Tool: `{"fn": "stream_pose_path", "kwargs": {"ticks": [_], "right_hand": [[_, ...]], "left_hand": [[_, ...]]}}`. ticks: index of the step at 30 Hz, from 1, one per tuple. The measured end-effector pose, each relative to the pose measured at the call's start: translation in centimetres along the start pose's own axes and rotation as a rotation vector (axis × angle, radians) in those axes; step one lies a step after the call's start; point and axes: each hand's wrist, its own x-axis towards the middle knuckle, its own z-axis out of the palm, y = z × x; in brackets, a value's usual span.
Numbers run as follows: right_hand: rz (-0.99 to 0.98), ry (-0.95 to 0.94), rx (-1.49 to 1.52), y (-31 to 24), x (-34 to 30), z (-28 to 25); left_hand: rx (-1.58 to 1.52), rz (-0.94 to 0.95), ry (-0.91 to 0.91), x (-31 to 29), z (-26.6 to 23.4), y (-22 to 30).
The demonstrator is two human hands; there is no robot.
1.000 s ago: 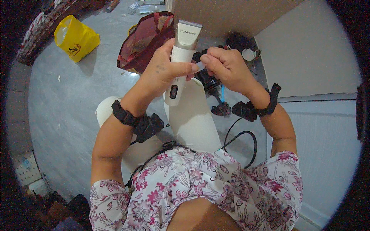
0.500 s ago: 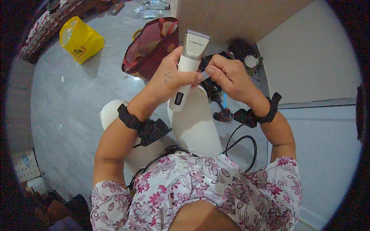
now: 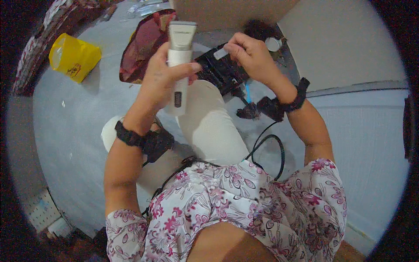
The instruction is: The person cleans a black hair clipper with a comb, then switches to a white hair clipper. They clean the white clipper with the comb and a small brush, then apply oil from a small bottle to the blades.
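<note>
My left hand is wrapped round a white hair clipper, its blade end pointing up and away from me. A dark switch or display strip shows low on its body. To the right and apart from it, my right hand pinches a small whitish, translucent flat piece; its exact kind is unclear. Beneath that piece lies a black tray-like case with compartments, partly hidden by my arm and leg.
A maroon bag stands beyond my left hand, a yellow bag farther left. Clear bottles or packs lie at the back. A wall and white panel bound the right. A black cable loops beside my leg.
My hands have moved apart: the left shifted left with the clipper, while the right drew the small whitish piece away from it, over the black case. The view has shifted too.
</note>
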Motion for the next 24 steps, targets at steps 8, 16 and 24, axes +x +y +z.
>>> {"fn": "stream_pose_path", "kwargs": {"ticks": [8, 16, 24], "right_hand": [[0.692, 0.14, -0.02, 19.2, -6.8, -0.3], [0.581, -0.015, -0.312, 32.1, -17.3, 4.6], [0.974, 0.236, 0.102, 30.3, -15.0, 10.3]], "left_hand": [[-0.005, -0.152, 0.103, -1.1, -0.2, 1.5], [-0.1, -0.158, 0.113, -2.8, -0.9, 2.7], [-0.093, -0.207, 0.133, -3.1, -1.2, 3.2]]}}
